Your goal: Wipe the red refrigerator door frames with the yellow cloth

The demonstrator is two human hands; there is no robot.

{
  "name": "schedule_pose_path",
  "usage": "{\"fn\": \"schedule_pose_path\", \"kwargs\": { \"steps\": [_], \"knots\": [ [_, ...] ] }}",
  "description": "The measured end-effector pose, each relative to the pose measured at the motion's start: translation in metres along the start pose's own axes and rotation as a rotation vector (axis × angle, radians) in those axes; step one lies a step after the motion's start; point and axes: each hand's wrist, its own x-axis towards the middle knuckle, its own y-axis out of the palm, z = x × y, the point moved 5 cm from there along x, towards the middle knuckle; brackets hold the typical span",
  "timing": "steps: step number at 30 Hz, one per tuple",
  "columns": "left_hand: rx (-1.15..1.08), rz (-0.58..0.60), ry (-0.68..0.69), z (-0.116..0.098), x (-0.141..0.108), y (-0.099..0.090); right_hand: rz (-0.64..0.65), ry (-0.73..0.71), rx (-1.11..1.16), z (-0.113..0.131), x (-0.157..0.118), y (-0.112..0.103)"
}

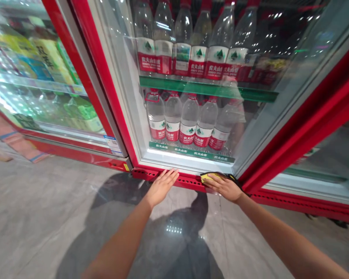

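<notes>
My left hand point(163, 187) lies with its fingers stretched out over the red bottom edge point(189, 180) of a glass-door drinks fridge. It holds nothing. To its right, my right hand point(225, 188) presses a yellow cloth with a black border point(211, 177) against the same edge. The cloth is partly hidden under the fingers, and its black part runs along beside the hand toward the wrist. Behind the glass, just above my hands, water bottles point(188, 120) with red and white labels stand in a row on the lower shelf.
More water bottles point(192, 46) fill the upper shelf, above a green shelf strip point(192, 86). A second fridge with bottled drinks point(46, 54) stands on the left. Another red-framed fridge point(317, 186) adjoins on the right. Grey floor tiles point(61, 201) carry my shadow.
</notes>
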Motion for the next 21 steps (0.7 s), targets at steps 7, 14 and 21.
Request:
{"fn": "schedule_pose_path", "kwargs": {
  "steps": [7, 14, 21],
  "knots": [
    [0.038, 0.002, 0.077, -0.019, 0.022, 0.001, 0.043, 0.041, -0.076, 0.019, 0.05, 0.003],
    [0.047, -0.074, 0.15, -0.026, 0.033, 0.0, 0.08, -0.017, -0.115, -0.017, -0.029, -0.023],
    [-0.009, -0.111, 0.15, -0.049, 0.065, 0.015, 0.048, 0.43, -0.158, -0.003, -0.011, -0.018]
  ]
}}
